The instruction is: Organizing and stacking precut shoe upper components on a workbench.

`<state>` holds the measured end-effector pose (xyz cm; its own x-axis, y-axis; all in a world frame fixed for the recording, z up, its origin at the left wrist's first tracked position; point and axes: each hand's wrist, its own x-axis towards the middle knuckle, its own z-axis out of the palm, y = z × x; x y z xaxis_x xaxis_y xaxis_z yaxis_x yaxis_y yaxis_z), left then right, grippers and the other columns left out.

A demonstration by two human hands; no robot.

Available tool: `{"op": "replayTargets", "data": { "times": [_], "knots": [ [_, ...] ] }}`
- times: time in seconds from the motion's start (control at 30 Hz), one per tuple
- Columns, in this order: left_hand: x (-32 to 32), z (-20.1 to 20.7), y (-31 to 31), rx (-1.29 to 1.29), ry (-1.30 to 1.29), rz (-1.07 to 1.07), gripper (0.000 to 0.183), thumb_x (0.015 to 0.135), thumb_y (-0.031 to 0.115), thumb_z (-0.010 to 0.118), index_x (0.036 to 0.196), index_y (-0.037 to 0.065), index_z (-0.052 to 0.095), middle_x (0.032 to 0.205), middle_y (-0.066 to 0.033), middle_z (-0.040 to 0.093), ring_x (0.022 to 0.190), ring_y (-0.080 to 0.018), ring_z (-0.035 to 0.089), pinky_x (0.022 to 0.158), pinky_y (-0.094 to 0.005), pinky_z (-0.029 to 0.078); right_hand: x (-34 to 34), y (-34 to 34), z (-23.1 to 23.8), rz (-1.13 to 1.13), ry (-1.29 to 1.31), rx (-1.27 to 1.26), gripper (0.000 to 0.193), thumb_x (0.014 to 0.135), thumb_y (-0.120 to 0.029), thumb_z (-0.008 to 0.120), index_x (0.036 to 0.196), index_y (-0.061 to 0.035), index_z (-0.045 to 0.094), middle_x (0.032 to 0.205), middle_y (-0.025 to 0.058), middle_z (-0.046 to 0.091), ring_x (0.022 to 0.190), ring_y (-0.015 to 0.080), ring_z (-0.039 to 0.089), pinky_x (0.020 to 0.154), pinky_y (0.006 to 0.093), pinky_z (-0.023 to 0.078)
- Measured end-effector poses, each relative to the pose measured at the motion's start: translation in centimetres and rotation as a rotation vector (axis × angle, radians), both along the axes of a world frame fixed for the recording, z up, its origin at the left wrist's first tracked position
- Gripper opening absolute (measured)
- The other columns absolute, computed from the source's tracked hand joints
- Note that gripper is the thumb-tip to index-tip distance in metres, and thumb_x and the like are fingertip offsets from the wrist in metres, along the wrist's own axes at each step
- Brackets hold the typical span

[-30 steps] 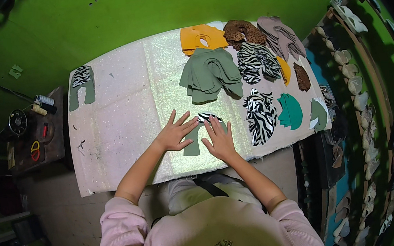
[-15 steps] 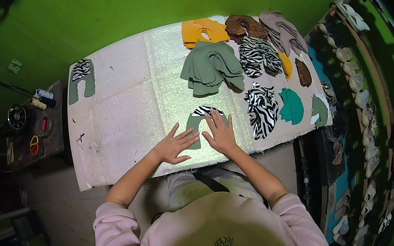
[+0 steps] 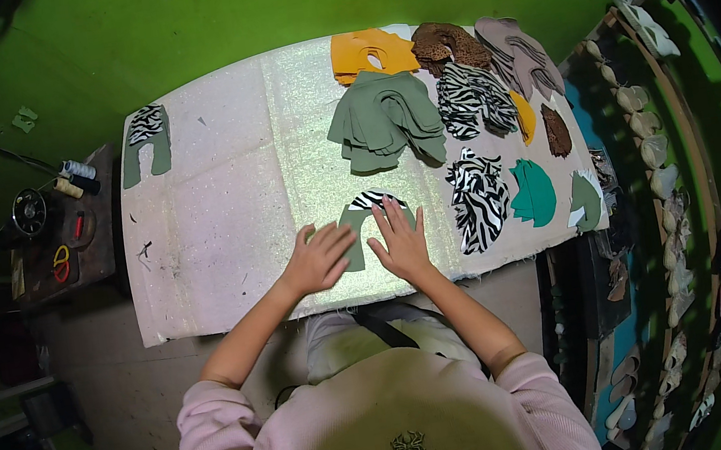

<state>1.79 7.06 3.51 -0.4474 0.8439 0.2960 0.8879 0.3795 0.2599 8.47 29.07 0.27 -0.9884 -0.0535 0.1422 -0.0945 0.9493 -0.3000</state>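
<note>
A green U-shaped cut piece (image 3: pixel 352 249) lies near the table's front edge, with a zebra-striped piece (image 3: pixel 366 200) over its curved top. My right hand (image 3: pixel 398 240) rests on its right side, fingers stretched out and the tips on the striped part. At the left leg is my left hand (image 3: pixel 319 256), fingers extended and slightly bent, nothing in it. Its fingertips are at the leg's edge; whether they touch it I cannot tell. Behind them sits a pile of green cut pieces (image 3: pixel 383 122). Beside my right hand is a stack of zebra-striped pieces (image 3: pixel 479 202).
More cut stacks, orange (image 3: pixel 352 55), brown spotted (image 3: pixel 449 45) and teal (image 3: pixel 533 193), lie on the pale table (image 3: pixel 224 225). A green and zebra piece (image 3: pixel 148 144) is at far left. Scissors (image 3: pixel 62 263) and thread spools (image 3: pixel 79 175) stand on a side table. Shoe lasts (image 3: pixel 653 153) line the right-hand rack.
My left hand has shifted slightly up and left, its fingers lifting off the green leg and drawing closer together. My right hand stays nearly in place.
</note>
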Motion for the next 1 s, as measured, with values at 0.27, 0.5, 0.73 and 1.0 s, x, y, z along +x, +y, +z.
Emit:
{"op": "replayTargets", "data": {
  "times": [0.27,0.5,0.73,1.0],
  "knots": [
    [-1.5,-0.6,6.1,0.147,-0.221,0.59,0.045,0.082,0.023,0.062,0.123,0.009,0.05,0.102,-0.0088,0.058,0.091,-0.0247,0.055,0.078,-0.0395,0.033,0.0,0.0,0.3,0.007,-0.039,-0.015,0.059,0.094,-0.042,0.04,0.143,-0.0108,0.031,0.15,0.0137,0.023,0.138,0.0278,0.023,0.107,0.0626,0.005],
    [-2.4,-0.7,7.4,0.111,-0.372,0.692,0.037,0.078,0.022,0.068,0.109,0.008,0.054,0.09,-0.0062,0.06,0.087,-0.0243,0.056,0.077,-0.0396,0.032,-0.8,1.9,3.5,-0.142,0.162,-0.187,0.04,0.086,-0.021,0.057,0.122,-0.0066,0.052,0.127,0.0131,0.05,0.115,0.0294,0.048,0.094,0.0433,0.034],
    [-3.0,0.1,7.6,0.066,-0.557,0.733,0.027,0.077,0.022,0.07,0.097,0.01,0.058,0.082,-0.0043,0.06,0.083,-0.0217,0.056,0.077,-0.0378,0.031,-2.1,3.6,2.8,-0.283,0.046,-0.25,0.033,0.084,-0.018,0.058,0.114,-0.0066,0.052,0.104,0.0149,0.054,0.093,0.0328,0.055,0.078,0.0417,0.045],
    [-3.1,-0.5,6.9,0.14,-0.61,0.71,0.021,0.079,0.025,0.068,0.091,0.008,0.062,0.073,-0.0044,0.062,0.07,-0.0216,0.06,0.071,-0.0378,0.038,-2.8,4.1,2.2,-0.302,-0.091,-0.487,0.028,0.083,-0.014,0.061,0.109,-0.0052,0.055,0.092,0.0152,0.056,0.081,0.0298,0.058,0.073,0.0375,0.049]
  ]
}}
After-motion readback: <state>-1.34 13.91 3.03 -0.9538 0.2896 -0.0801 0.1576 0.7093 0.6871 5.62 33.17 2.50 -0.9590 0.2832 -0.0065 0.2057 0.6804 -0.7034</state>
